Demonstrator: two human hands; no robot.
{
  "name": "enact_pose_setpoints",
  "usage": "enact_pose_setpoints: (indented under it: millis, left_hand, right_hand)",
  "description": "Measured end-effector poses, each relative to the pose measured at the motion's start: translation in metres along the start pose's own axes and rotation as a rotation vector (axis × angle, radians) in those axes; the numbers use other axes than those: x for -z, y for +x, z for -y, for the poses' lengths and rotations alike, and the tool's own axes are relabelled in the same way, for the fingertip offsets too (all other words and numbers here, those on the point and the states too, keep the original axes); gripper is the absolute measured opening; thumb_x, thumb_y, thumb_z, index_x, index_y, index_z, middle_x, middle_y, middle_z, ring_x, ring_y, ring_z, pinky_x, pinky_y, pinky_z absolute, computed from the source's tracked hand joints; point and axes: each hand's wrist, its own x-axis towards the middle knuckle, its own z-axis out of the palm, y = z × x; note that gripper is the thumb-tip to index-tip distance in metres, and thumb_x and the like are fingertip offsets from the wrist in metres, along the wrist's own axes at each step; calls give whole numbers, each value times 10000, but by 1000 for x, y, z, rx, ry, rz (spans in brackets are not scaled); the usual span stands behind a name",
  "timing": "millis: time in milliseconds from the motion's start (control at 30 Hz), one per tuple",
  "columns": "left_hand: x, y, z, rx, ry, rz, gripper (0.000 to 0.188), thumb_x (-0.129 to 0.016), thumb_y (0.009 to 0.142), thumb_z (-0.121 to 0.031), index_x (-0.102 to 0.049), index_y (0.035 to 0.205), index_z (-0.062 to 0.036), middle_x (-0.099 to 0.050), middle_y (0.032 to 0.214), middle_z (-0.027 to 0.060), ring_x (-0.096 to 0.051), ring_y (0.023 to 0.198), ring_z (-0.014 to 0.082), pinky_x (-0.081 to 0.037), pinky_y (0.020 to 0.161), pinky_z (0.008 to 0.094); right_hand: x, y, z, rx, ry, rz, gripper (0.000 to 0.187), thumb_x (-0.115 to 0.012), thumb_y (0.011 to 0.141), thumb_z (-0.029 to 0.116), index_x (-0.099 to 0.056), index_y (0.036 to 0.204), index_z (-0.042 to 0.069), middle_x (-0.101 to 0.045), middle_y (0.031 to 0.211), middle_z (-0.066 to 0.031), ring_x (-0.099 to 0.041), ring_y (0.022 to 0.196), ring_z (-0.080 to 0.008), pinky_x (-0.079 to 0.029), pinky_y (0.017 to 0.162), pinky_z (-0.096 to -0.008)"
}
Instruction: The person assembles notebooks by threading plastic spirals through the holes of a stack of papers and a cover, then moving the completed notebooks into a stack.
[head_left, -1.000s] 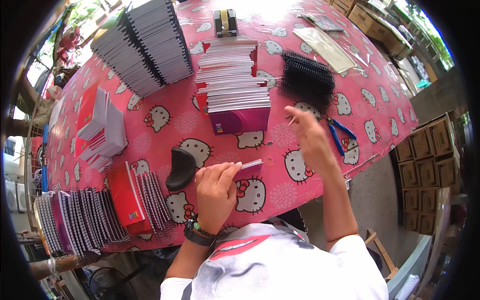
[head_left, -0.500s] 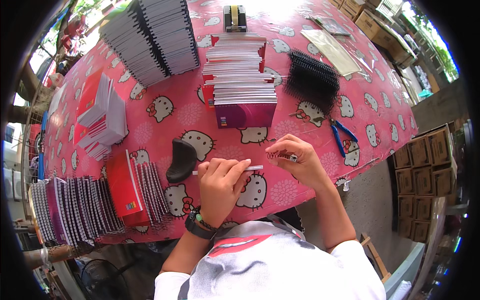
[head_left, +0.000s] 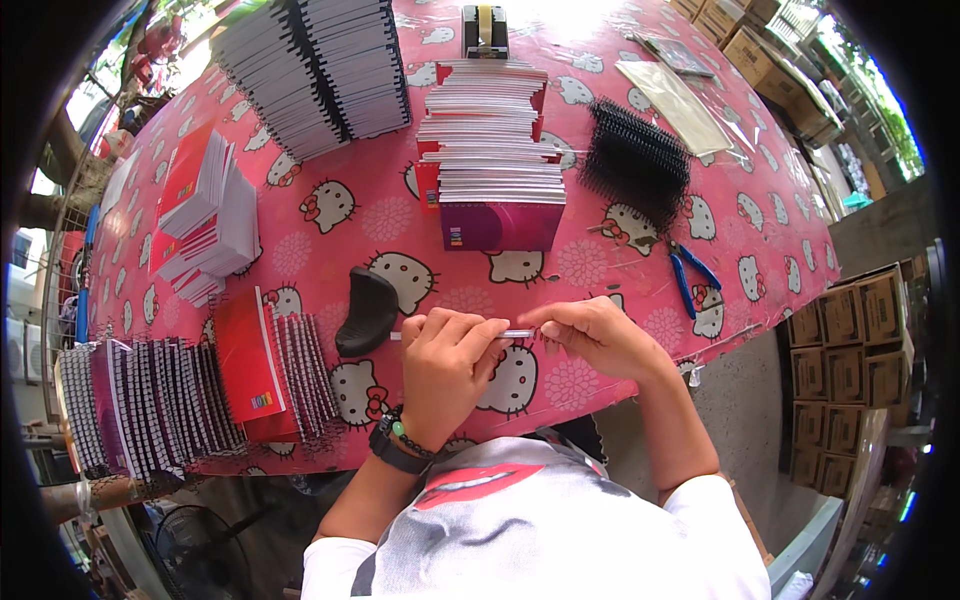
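Both my hands meet over the near edge of a pink cartoon-cat tablecloth (head_left: 330, 215). My left hand (head_left: 447, 362) grips a thin white rod (head_left: 517, 333) that lies level between the hands. My right hand (head_left: 592, 335) pinches the rod's right end. A black curved piece (head_left: 367, 310) lies on the cloth just left of my left hand. A watch and a bead bracelet circle my left wrist.
Stacks of notebooks (head_left: 492, 150) stand ahead, with a heap of black binding combs (head_left: 634, 170) to their right and blue-handled pliers (head_left: 690, 276) near my right hand. Bound notebooks (head_left: 160, 400) fan out at the left. Cardboard boxes (head_left: 850, 350) pile up at the right.
My right hand came down from above the table and joined the left hand at the rod. The left hand kept its hold and stayed near the table edge.
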Motion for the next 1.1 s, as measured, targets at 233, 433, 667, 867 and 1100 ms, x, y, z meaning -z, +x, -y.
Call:
enact_pose_setpoints:
  millis: [233, 433, 667, 867, 1100]
  left_hand:
    - [-2, 3, -13, -67, -89, 105, 245, -714, 744, -222, -629, 952, -127, -618, 896, 29, -566, 839, 203, -374, 757, 373]
    - [-3, -5, -13, -111, 5, 156, 197, -655, 801, -275, -628, 926, -124, -611, 879, 31, -562, 820, 217, -376, 750, 367]
    - [-8, -7, -9, -176, 35, 142, 220, -643, 812, -303, -625, 950, -132, -615, 868, 26, -572, 834, 206, -368, 758, 354]
    - [0, -11, -9, -198, -3, 128, 183, -643, 830, -276, -639, 948, -136, -627, 860, 5, -581, 841, 182, -374, 772, 345]
    - [3, 1, -12, -181, -85, 128, 207, -667, 808, -271, -637, 960, -135, -652, 888, -9, -606, 817, 154, -388, 775, 316]
  right_hand:
    - [3, -1, 0, -2, 82, 59, 383, -615, 864, 41, -535, 1238, 45, -629, 749, -84, -611, 691, -173, -498, 654, -301]
    - [11, 71, 14, 142, -149, 45, 373, -649, 858, 100, -562, 1217, 49, -680, 1003, -132, -658, 919, -169, -524, 792, -306]
    - [-93, 186, -9, 325, -370, 21, 452, -738, 737, 234, -538, 1081, 21, -578, 1073, -186, -567, 1022, -357, -471, 849, -429]
    - [-52, 146, 24, 405, 25, -306, 372, -672, 713, -6, -579, 1071, 39, -587, 977, -139, -608, 885, -282, -509, 781, -362]
    - [50, -9, -41, 107, 230, -531, 255, -634, 784, -15, -534, 1012, 38, -578, 938, -50, -565, 768, -100, -471, 636, -254]
